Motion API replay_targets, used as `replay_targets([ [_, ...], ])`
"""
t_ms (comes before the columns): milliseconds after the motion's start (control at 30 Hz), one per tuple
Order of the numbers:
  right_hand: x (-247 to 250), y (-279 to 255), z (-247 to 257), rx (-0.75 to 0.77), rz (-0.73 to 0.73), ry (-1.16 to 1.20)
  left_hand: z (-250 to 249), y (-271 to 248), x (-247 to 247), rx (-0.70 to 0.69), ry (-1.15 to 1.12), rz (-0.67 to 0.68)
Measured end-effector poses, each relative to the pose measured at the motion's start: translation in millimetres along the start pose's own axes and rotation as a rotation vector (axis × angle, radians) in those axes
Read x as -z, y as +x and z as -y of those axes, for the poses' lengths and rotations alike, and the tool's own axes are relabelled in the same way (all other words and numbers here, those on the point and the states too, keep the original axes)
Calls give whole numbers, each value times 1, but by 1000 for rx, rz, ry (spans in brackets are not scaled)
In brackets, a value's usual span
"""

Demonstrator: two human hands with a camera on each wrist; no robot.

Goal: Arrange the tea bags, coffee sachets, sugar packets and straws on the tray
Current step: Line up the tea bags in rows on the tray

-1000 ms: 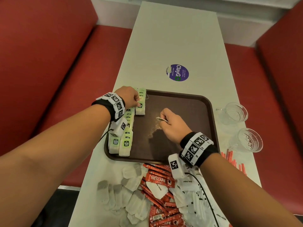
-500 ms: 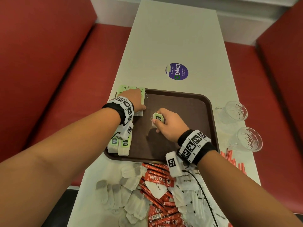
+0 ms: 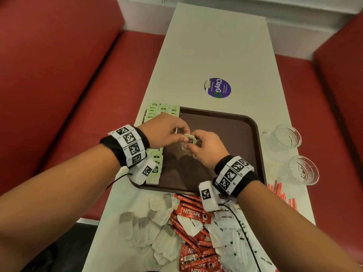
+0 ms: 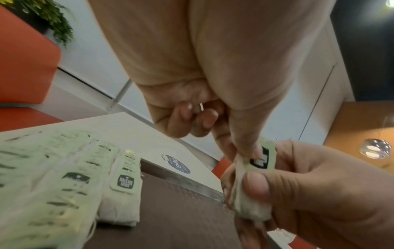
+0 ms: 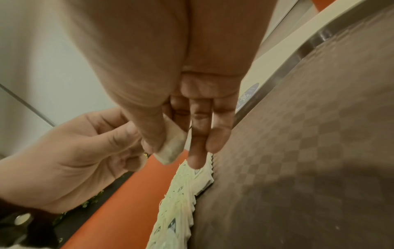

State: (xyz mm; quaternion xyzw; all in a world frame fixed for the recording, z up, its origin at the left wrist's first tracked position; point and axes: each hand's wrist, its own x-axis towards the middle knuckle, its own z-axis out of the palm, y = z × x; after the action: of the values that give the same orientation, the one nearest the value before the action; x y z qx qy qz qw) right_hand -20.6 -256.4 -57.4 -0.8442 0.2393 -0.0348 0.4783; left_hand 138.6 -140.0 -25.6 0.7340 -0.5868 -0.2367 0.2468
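One tray [image 3: 259,146], two glass cups [image 3: 287,137], one round sticker [image 3: 217,87], two hands [image 3: 204,149].

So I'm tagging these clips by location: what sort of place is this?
Probably a cafe or fast-food booth: red padded bench seats flank a long table bearing a clean-as-you-go sticker, with a brown serving tray.

Long white table [image 3: 214,55], red booth benches [image 3: 59,75] either side, white wall [image 3: 294,20]
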Motion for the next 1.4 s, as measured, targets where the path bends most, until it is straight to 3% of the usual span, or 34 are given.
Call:
replay_targets([
  [233, 2, -7, -6, -21, -16, -73, 5, -1, -2, 199, -56, -172],
  [300, 4, -13, -11, -49, 97, -164, 15, 3, 2, 296, 25, -160],
  [467, 8, -31, -19, -121, 502, -391, 38, 14, -2, 453, 158, 82],
  [600, 7, -42, -18, -134, 617, -465, 44, 26, -9, 528, 211, 6],
  [900, -1, -56, -16, -131, 586, -571, 35, 37, -15, 629, 385, -76],
  [1200, -8, -71, -10, -180, 506, -624, 20, 40, -32, 625, 407, 31],
  [1400, -15, -85, 10, -94, 455, -689, -4, 1, -10, 467, 341, -90],
])
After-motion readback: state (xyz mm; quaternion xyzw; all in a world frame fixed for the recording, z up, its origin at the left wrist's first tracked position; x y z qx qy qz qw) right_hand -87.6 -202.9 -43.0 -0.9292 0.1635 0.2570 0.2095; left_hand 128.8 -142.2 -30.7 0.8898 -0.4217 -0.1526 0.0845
